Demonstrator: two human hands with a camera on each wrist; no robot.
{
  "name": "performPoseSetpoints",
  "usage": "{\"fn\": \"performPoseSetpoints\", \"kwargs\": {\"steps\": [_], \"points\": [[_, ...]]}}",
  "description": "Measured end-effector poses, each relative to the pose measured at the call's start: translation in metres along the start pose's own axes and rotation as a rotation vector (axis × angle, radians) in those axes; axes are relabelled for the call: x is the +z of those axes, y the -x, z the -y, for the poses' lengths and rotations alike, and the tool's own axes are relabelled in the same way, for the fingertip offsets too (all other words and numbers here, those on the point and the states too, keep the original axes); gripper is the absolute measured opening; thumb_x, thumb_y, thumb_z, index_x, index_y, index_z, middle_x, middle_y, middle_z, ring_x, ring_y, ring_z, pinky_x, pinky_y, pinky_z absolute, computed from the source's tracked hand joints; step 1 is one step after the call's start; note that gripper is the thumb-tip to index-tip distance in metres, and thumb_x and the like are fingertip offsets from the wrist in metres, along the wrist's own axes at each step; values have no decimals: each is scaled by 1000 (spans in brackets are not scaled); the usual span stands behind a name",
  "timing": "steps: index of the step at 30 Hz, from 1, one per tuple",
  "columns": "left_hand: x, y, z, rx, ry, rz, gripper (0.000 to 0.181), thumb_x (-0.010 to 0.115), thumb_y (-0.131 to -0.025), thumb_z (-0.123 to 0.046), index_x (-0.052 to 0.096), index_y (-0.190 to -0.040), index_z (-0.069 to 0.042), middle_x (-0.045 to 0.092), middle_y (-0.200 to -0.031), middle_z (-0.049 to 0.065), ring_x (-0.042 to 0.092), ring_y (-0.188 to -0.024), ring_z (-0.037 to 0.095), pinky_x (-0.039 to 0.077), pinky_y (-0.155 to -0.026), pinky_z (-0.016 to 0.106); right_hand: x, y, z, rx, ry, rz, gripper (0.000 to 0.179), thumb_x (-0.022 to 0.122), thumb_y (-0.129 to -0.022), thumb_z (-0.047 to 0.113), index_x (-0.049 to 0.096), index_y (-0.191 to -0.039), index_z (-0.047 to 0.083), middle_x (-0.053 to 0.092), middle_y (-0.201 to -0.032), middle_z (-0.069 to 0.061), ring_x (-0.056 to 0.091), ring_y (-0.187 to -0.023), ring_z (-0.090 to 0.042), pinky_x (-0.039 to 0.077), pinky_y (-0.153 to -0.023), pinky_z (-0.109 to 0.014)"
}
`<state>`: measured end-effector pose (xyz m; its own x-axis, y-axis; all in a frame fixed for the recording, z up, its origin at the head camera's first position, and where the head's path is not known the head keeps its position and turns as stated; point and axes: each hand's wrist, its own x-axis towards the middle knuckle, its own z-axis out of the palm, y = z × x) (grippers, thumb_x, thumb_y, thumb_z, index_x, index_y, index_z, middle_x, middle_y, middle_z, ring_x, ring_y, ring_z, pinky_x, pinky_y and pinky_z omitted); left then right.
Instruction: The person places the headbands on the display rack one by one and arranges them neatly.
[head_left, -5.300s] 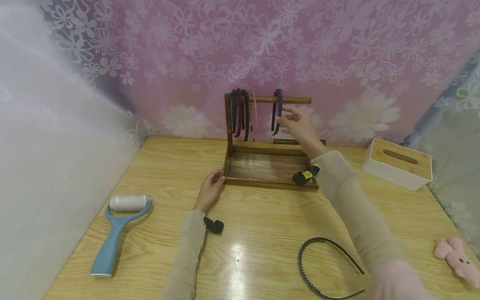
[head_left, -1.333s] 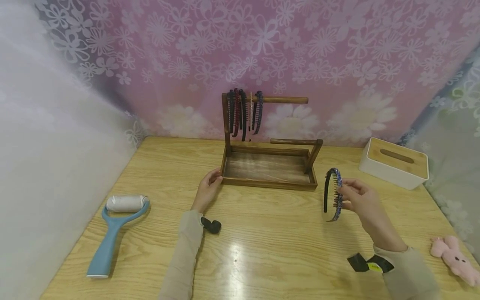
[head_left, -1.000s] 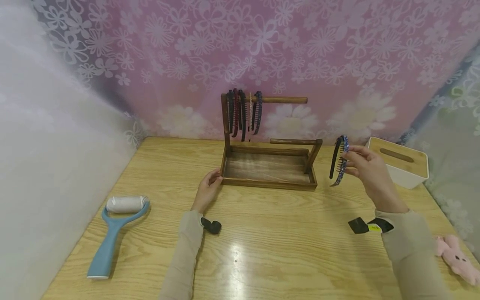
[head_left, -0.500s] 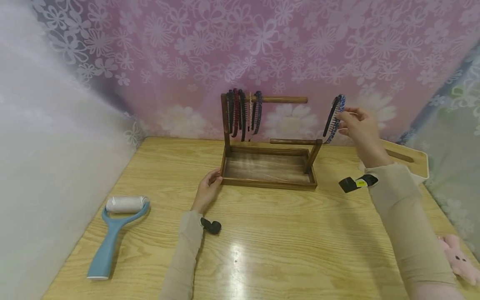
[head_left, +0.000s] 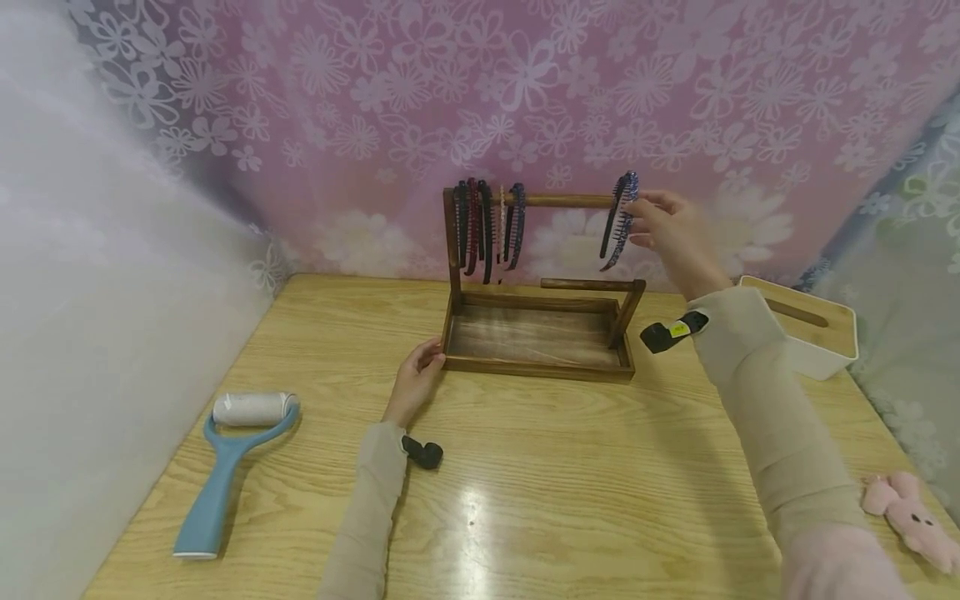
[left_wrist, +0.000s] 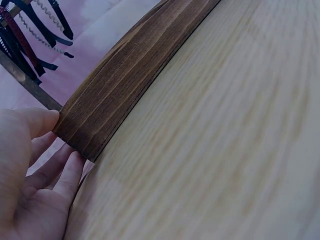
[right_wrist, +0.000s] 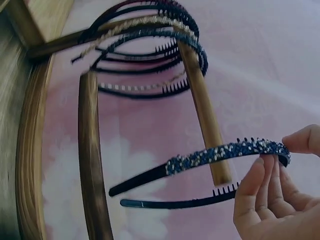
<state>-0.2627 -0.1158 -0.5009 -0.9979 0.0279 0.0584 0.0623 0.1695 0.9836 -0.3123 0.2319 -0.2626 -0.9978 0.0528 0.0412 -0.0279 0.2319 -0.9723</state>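
My right hand (head_left: 678,237) pinches a blue glittery headband (right_wrist: 225,151), with black teeth inside, between thumb and fingers. The headband hangs ends-down at the free end of the upper wooden rod (right_wrist: 202,107); in the right wrist view the rod's tip shows between its two arms. Whether they touch, I cannot tell. Several headbands (head_left: 487,229), black, dark red, pearly and blue, hang at the rod's left end. My left hand (head_left: 415,379) holds the front left corner of the wooden headband stand (left_wrist: 120,75), thumb at the upper edge and fingers lower at the side.
A shorter lower rod (head_left: 581,284) stands on the stand's right post, above the tray. A white tissue box (head_left: 813,354) is at the back right, partly behind my right sleeve. A pink plush toy (head_left: 915,521) lies at right, a blue lint roller (head_left: 217,492) at left.
The previous blue headband went left along the rod to the others. The headband from the tabletop is now in my right hand, lifted and moved left to the rod's end. My left hand stayed.
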Motion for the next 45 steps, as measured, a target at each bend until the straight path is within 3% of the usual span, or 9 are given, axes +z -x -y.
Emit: {"fn": "performPoseSetpoints", "kwargs": {"steps": [9, 16, 23, 27, 34, 40, 43, 45], "points": [[0, -1, 0, -9, 0, -8, 42, 53, -102, -17, 48, -142, -5, 52, -139, 20, 50, -129, 33, 40, -112, 47, 41, -16, 9, 73, -231, 77, 54, 61, -97, 23, 44, -145, 3, 53, -114, 3, 54, -83, -8, 53, -74, -14], [1, -3, 3, 1, 9, -12, 41, 53, -101, -14, 49, -141, -3, 53, -137, 21, 51, -128, 34, 41, -111, 46, 69, -22, 7, 105, -187, 139, 55, 60, -97, 27, 43, -147, 9, 44, -149, -5, 53, -88, -9, 52, -80, -16], [4, -3, 5, 21, -5, -10, 40, 54, -101, -12, 50, -139, -2, 55, -134, 20, 53, -124, 33, 44, -108, 45, 84, -25, 2, 125, -184, 156, 54, 59, -98, 25, 43, -147, 9, 41, -153, -7, 53, -90, -10, 50, -94, -26], [6, -4, 4, 21, 2, -7, 40, 54, -101, -13, 50, -139, -3, 55, -135, 21, 53, -125, 33, 43, -109, 45, 87, -25, -1, 105, -175, 138, 54, 61, -97, 27, 45, -146, 9, 43, -152, -7, 55, -86, -9, 51, -97, -28], [5, -3, 2, 10, -11, -5, 41, 54, -101, -15, 49, -141, -4, 54, -135, 19, 53, -125, 33, 44, -109, 44, 85, -23, -5, 86, -161, 135, 56, 60, -97, 33, 46, -145, 9, 44, -150, -8, 56, -94, -11, 53, -86, -19], [2, -3, 3, 10, -13, -6, 42, 54, -101, -15, 48, -141, -3, 54, -136, 19, 53, -126, 33, 43, -110, 45, 73, -12, -20, 95, -138, 187, 58, 51, -101, 36, 39, -149, 8, 40, -150, -11, 52, -99, -8, 50, -87, -17], [1, -3, 4, 7, 1, -1, 43, 54, -101, -16, 48, -141, -2, 53, -137, 21, 51, -128, 34, 42, -111, 46, 64, -1, -34, 119, -206, 187, 62, 55, -99, 37, 36, -150, 8, 47, -140, -7, 53, -94, -8, 51, -82, -16], [0, 1, -4, 3, 5, 9, 43, 53, -101, -14, 47, -142, 0, 52, -138, 23, 50, -128, 36, 41, -111, 47, 56, 9, -46, 141, -275, 192, 63, 57, -98, 35, 36, -150, 7, 53, -127, -1, 55, -90, -6, 51, -77, -15]]}}
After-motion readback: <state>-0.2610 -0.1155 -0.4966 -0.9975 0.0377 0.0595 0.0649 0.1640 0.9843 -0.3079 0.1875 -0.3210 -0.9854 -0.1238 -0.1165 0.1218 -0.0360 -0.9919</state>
